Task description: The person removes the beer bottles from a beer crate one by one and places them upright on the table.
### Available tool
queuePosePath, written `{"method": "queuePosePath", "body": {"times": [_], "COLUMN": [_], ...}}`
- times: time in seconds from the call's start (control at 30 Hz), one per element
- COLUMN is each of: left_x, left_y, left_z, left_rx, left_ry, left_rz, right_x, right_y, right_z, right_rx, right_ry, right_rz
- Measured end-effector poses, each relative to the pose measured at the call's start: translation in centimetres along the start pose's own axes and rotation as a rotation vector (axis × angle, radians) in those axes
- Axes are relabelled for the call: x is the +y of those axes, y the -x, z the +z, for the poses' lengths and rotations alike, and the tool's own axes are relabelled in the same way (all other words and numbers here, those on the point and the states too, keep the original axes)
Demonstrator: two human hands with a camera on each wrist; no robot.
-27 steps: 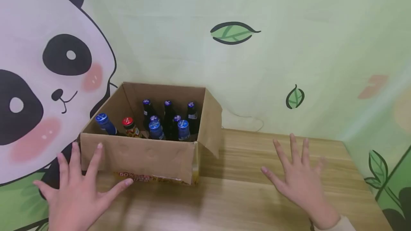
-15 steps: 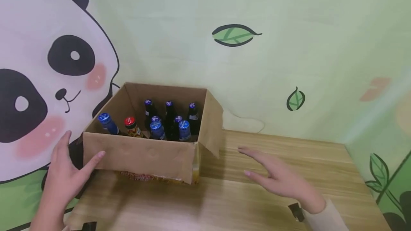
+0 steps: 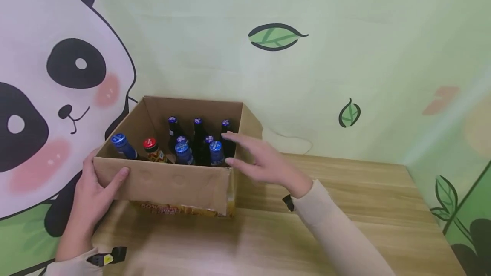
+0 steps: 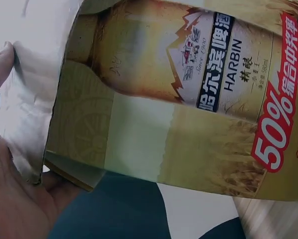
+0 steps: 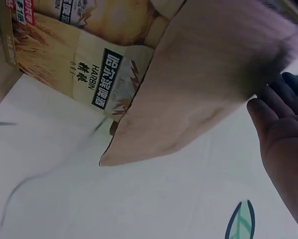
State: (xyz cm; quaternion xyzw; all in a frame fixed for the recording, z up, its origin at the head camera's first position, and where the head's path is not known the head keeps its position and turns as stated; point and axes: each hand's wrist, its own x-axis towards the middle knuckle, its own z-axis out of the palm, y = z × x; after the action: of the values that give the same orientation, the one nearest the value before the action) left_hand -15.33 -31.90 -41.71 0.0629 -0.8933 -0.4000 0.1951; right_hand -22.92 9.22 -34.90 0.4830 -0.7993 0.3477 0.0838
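Note:
A cardboard beer box (image 3: pixel 165 184) stands on the table with its top flaps folded out, several bottles upright or tilted inside. My left hand (image 3: pixel 92 197) grips its front left corner, thumb on the front flap and fingers behind the corner; the left wrist view shows the box's printed side (image 4: pixel 139 124) beside that hand (image 4: pixel 14 199). My right hand (image 3: pixel 264 165) reaches over the right side, fingers straight, overlapping a dark bottle at the right. In the right wrist view its fingertips (image 5: pixel 268 107) are near the right flap (image 5: pixel 189 89). A blue-capped bottle (image 3: pixel 216 156) shows beside its thumb.
A red-capped bottle (image 3: pixel 153 150) and a leaning blue bottle (image 3: pixel 124 146) stand in the box's left part. The wooden table (image 3: pixel 326 208) extends to the right. Behind it hangs a green backdrop (image 3: pixel 192 41) with a panda print; a thin cord (image 3: pixel 291 139) shows near the back edge.
My left hand has moved from spread in front of the box to gripping its left corner. My right hand has swung left from above the table to the box's right side.

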Motion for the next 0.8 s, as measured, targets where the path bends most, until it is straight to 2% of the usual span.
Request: {"method": "queuePosePath", "body": {"times": [0.13, 0.27, 0.43, 0.63, 0.8], "left_x": [0.5, 0.9, 1.4, 1.7, 1.8], "left_y": [-0.4, -0.7, -0.4, 0.0, -0.4], "left_z": [0.3, 0.2, 0.4, 0.7, 0.5], "left_rx": [0.038, 0.088, 0.129, 0.158, 0.134], "left_ry": [0.036, 0.066, 0.115, 0.159, 0.143], "left_rz": [0.033, 0.061, 0.023, -0.014, -0.013], "right_x": [0.5, 0.6, 0.4, 0.6, 1.3], "right_y": [-2.6, -4.1, -4.9, -5.0, -4.6], "right_z": [0.1, 0.1, 0.3, 1.0, 1.8], "right_rx": [-0.084, -0.179, -0.26, -0.243, -0.137], "right_ry": [0.095, 0.124, 0.109, 0.095, 0.053], "right_rz": [0.031, 0.091, 0.154, 0.118, 0.059]}}
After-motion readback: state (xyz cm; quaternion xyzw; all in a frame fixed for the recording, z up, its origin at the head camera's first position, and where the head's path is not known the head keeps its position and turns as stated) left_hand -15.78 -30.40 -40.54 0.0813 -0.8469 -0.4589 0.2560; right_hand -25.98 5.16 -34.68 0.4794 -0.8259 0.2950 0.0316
